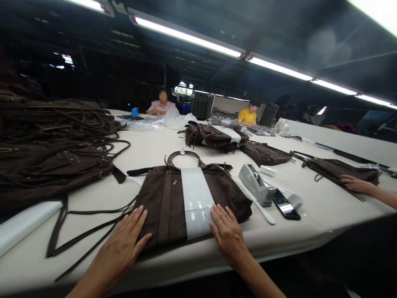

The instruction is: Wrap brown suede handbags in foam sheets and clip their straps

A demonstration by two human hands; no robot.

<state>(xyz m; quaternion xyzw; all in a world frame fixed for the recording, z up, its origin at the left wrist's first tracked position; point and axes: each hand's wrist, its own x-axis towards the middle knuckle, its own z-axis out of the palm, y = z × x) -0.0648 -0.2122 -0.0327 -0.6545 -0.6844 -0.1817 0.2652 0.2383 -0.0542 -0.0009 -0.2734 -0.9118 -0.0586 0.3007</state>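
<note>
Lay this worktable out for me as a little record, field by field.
Left hand: flat on the bag's left side
Right hand: on the bag, beside the band
Bag: dark brown, lying flat
Band: white, across the bag
Right of bag: tape dispenser, phone
Far left: bag pile

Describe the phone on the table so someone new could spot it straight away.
On the pale table, find the nearest brown bag, wrapped in a white band. To its right sits a grey tape dispenser. The phone lies flat just right of that, the only dark slab with a glossy screen.
</note>
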